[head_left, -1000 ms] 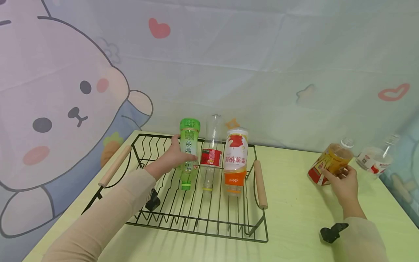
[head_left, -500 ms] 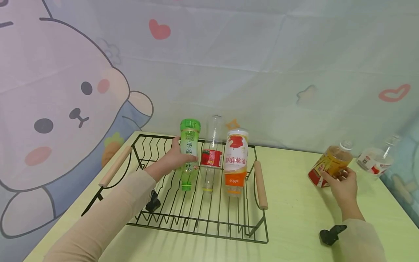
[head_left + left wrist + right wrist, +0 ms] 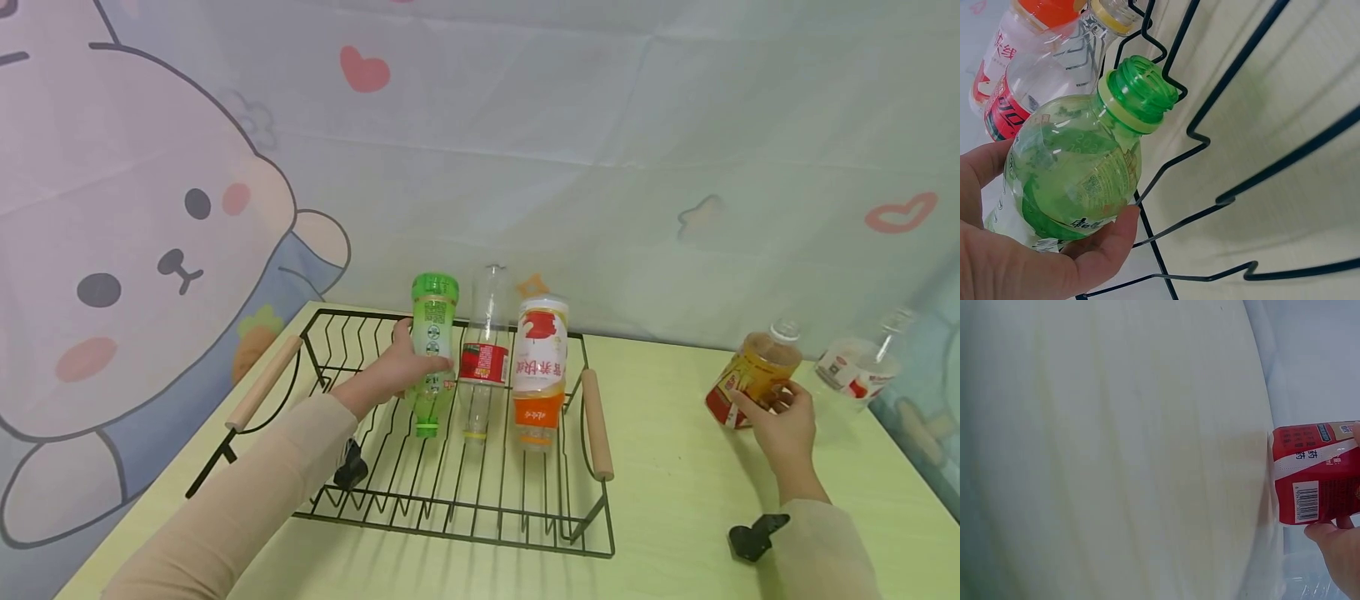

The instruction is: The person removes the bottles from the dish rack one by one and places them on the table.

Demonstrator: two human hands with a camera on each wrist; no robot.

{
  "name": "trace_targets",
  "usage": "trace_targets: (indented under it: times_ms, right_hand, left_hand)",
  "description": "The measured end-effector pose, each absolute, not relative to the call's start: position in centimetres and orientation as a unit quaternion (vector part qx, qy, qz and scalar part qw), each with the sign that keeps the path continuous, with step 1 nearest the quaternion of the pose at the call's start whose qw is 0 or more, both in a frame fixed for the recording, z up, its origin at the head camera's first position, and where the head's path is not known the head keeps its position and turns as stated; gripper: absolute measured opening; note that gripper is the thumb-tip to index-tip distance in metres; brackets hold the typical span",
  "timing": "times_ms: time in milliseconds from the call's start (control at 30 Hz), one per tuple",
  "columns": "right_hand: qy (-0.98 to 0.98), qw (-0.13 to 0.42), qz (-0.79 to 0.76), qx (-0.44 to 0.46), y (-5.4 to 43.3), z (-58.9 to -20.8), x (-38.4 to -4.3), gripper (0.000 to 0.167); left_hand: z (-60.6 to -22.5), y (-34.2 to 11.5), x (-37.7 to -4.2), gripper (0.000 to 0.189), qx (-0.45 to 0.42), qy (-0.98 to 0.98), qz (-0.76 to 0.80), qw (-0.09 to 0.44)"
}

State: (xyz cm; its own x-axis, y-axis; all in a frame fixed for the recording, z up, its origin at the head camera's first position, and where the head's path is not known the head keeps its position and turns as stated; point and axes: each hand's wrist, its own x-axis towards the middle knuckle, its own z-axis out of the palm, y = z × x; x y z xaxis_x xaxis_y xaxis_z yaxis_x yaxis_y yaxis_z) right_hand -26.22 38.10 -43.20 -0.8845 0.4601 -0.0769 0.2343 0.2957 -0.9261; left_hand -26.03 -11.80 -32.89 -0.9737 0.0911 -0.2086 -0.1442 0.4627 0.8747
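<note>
Neck down in the black wire rack (image 3: pixel 472 503) stands a green plastic bottle (image 3: pixel 434 317), gripped round its body by my left hand (image 3: pixel 393 367). The left wrist view shows its open green mouth (image 3: pixel 1141 87) by the wires, with thumb and fingers on either side of the bottle. At the right, my right hand (image 3: pixel 783 429) holds a red-and-yellow labelled bottle (image 3: pixel 757 371), mouth up and slightly tilted. In the right wrist view the red label (image 3: pixel 1313 469) with its barcode shows; whether the base touches the table cannot be told.
Beside the green bottle, a clear red-labelled bottle (image 3: pixel 483 362) and a white-and-orange bottle (image 3: pixel 542 358) also stand inverted in the rack. Another clear bottle (image 3: pixel 858 371) is at the table's far right. The rack has wooden handles (image 3: pixel 597 425). A printed cloth (image 3: pixel 637 167) hangs behind.
My right hand and the red-and-yellow bottle have shifted slightly left, the bottle's top leaning a little more to the left. My left hand stays on the green bottle, nearly still.
</note>
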Motion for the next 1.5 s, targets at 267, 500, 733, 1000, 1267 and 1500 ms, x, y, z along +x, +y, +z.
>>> trace_targets:
  times_ms: [267, 500, 733, 1000, 1267, 1500]
  right_hand:
    - [-0.798, 0.111, 0.550, -0.221, 38.0, -43.2, -26.0, 0.093]
    - [-0.790, 0.115, 0.559, -0.224, 38.1, -42.3, -25.7, 0.095]
    - [-0.774, 0.121, 0.579, -0.229, 38.3, -40.6, -25.3, 0.095]
    - [-0.779, 0.149, 0.574, -0.202, 38.6, -38.8, -24.3, 0.091]
    - [-0.780, 0.178, 0.576, -0.169, 38.5, -35.9, -23.1, 0.085]
    - [-0.794, 0.210, 0.557, -0.123, 37.7, -32.7, -22.4, 0.078]
  left_hand:
    - [-32.9, -11.8, -25.9, 0.095, -0.009, 0.842, 0.527, 0.112]
    - [-32.5, -12.2, -25.9, 0.094, -0.001, 0.851, 0.518, 0.093]
    - [-31.7, -12.5, -25.9, 0.094, 0.006, 0.847, 0.523, 0.091]
    - [-30.7, -12.6, -25.7, 0.097, 0.016, 0.848, 0.524, 0.081]
    - [-29.2, -12.7, -25.1, 0.090, 0.041, 0.865, 0.496, 0.072]
    - [-27.5, -13.2, -24.6, 0.087, 0.067, 0.874, 0.476, 0.069]
